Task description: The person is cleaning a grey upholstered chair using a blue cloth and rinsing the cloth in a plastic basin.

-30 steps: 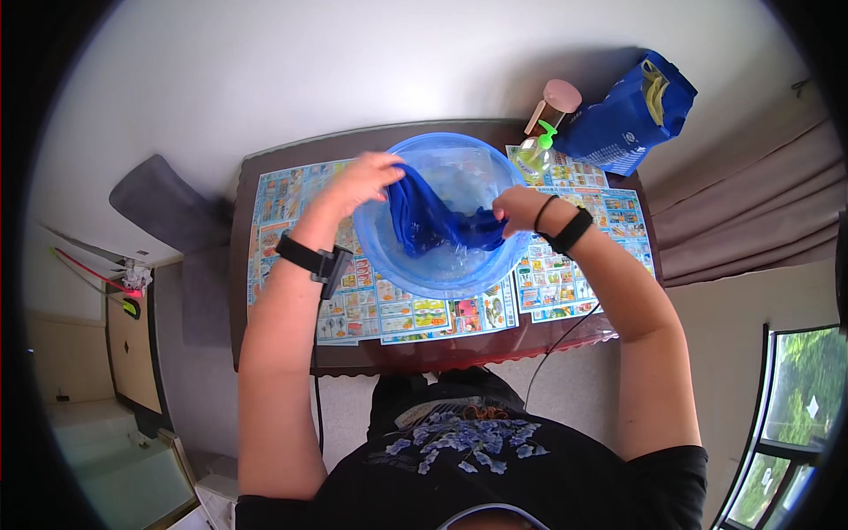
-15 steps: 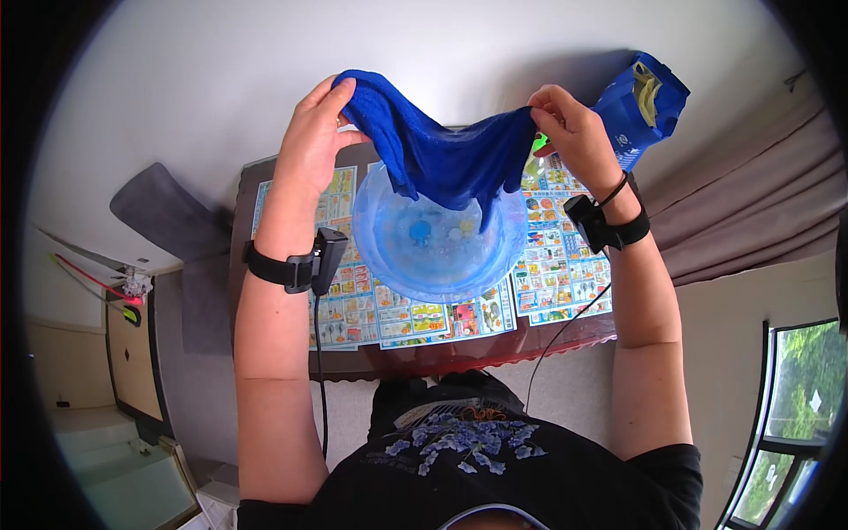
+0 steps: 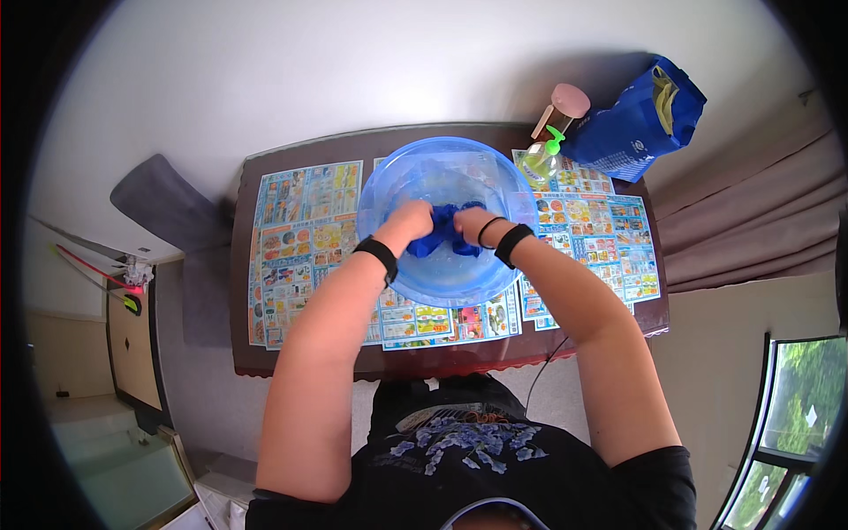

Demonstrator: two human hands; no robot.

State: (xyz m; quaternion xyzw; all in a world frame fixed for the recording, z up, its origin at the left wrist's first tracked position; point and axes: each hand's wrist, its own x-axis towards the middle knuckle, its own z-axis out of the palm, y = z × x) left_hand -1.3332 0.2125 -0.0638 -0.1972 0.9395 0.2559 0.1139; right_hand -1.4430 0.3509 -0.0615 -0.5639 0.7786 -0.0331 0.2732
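Down inside a translucent blue basin point(image 3: 402, 281) of water, a dark blue cloth point(image 3: 430, 245) lies bunched between my two hands. My left hand point(image 3: 411, 218) is closed on the cloth's left part. Close beside it, my right hand point(image 3: 474, 223) grips the right part. The fingertips of both hands are partly hidden by the knuckles and the cloth. Water shows around the bundle, and the basin stands on printed flyers spread over a dark table.
Right of the basin stand a clear pump bottle point(image 3: 540, 162) with a green top, a pink-lidded container point(image 3: 570, 102) and a big blue bag point(image 3: 632, 124). Flyers point(image 3: 305, 256) cover much of the table point(image 3: 265, 360). A grey chair point(image 3: 172, 199) is at the left, a curtain point(image 3: 742, 212) at the right.
Both hands have come down and together from above the basin's far side, lowering the stretched cloth into the water, where it is now bunched. The bottle and pink-lidded container are now uncovered.
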